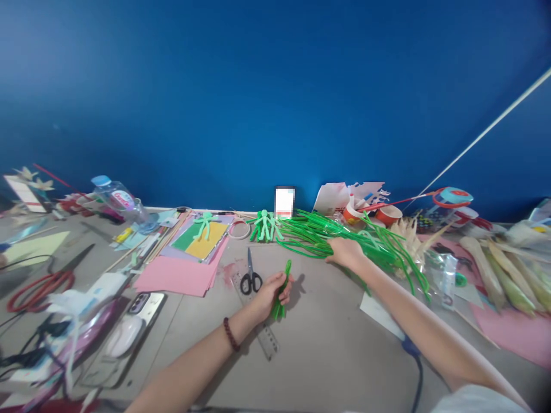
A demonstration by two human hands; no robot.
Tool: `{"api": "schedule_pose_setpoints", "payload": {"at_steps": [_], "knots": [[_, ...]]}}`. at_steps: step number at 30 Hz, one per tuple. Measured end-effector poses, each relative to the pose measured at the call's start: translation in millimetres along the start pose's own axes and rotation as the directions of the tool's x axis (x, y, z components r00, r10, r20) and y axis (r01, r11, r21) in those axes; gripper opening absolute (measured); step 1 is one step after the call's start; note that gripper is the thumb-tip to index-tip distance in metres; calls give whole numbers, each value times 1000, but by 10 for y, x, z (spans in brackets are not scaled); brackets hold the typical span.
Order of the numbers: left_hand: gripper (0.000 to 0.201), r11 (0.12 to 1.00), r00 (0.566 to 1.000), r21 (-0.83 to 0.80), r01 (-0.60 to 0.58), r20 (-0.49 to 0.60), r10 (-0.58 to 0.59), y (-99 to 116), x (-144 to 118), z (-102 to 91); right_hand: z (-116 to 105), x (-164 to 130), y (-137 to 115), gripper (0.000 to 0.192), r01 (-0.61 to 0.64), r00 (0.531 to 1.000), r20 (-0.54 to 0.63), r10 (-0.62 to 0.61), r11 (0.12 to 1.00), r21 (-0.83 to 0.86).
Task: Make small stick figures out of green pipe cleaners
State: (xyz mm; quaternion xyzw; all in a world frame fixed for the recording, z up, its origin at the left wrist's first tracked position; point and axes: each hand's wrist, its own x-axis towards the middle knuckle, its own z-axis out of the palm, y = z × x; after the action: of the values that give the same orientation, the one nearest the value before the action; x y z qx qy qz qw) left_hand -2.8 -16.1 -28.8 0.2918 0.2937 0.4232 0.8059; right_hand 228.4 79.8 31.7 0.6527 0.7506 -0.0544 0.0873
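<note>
My left hand (272,295) is closed around a bundle of bent green pipe cleaners (279,310), with a twisted loop sticking up above the fingers and loose ends hanging below. To the right, my right hand (346,252) reaches onto a spread pile of long green pipe cleaners (310,232). Its fingers curl at the near edge of the pile, and their tips are partly hidden. Small green pipe cleaner figures (265,225) stand against the wall. Black-handled scissors (251,278) and a ruler (267,342) lie just beside and under my left hand.
Pink paper (176,278) and coloured sheets lie to the left, another green figure (204,225) on top. Further left are a phone (140,321), red scissors (43,287) and a water bottle (120,201). Paper cups (388,215) and corn husks (512,275) are on the right.
</note>
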Motion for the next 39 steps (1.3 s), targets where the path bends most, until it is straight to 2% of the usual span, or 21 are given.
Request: {"api": "schedule_pose_setpoints", "payload": {"at_steps": [2, 5, 9, 13, 16, 18, 21, 23, 26, 29, 30, 32, 36, 39], "knots": [[30, 1000, 1000, 1, 0, -7, 0, -10, 6, -5, 48, 45, -10, 24, 12, 1000, -13, -12, 1000, 14], [29, 1000, 1000, 1, 8, -4, -8, -19, 7, -13, 85, 124, -2, 17, 1, 998, -57, 0, 1000, 18], [29, 1000, 1000, 0, 18, 4, -18, -19, 0, -22, 85, 241, 60, 19, -59, 991, -124, 59, 998, 6], [28, 1000, 1000, -10, 19, 14, -19, -20, -3, -28, 83, 292, 71, 24, -82, 987, -139, 83, 997, 9], [30, 999, 1000, -30, 11, 5, -11, -7, -1, -22, 33, 197, -21, 45, -77, 984, -161, 80, 997, 25], [31, 999, 1000, -34, -4, -18, 4, 20, 2, -6, -55, 65, -126, 55, -64, 972, -225, 76, 996, 58], [33, 999, 998, -13, -36, -53, 35, 84, 3, 38, -242, -188, -316, 41, 24, 973, -228, 20, 981, 191], [34, 998, 996, 16, -55, -69, 56, 130, -2, 80, -349, -348, -450, 34, 190, 971, -199, -130, 929, 319], [36, 991, 992, 110, -75, -88, 85, 189, -13, 154, -409, -509, -640, 29, 379, 917, -295, -268, 817, 435], [36, 978, 991, 186, -93, -75, 109, 248, 0, 225, -345, -548, -787, 24, 522, 852, -372, -368, 646, 557], [35, 975, 988, 191, -116, -77, 133, 270, 12, 246, -306, -539, -822, 23, 544, 838, -405, -365, 602, 584], [34, 966, 976, 187, -179, -89, 198, 319, 48, 284, -224, -502, -869, 22, 546, 836, -447, -319, 568, 616], [32, 953, 952, 152, -262, -123, 281, 414, 126, 347, -114, -422, -906, 19, 498, 859, -486, -164, 494, 713], [30, 947, 939, 148, -286, -154, 307, 463, 159, 378, -101, -397, -912, 17, 459, 878, -471, -83, 422, 782]]}}
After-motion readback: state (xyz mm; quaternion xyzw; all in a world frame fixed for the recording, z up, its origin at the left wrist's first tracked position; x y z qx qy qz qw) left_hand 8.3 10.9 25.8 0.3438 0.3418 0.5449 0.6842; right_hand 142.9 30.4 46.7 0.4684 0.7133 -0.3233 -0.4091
